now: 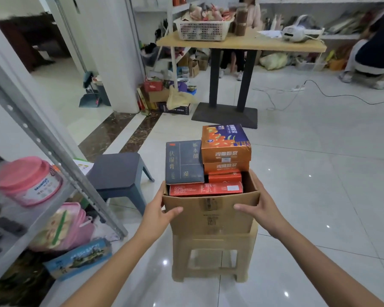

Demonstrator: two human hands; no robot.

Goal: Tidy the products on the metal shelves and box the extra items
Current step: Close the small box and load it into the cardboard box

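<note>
Now: cardboard box [211, 213] sits on beige stool [215, 258], overfilled, orange cartons [225, 145] and grey carton [184, 161] rising above its rim | left grip [162, 209] and right grip [257, 207] clamped on opposite box sides | step: extras boxed, apparently | next: level lift, lest top cartons slide | metal shelf [42, 138] at left

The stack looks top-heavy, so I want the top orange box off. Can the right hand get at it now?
Probably yes. The top orange box lies uncovered, above the rim of the carton and just beyond the right hand, which would first have to release its grip on it.
</note>
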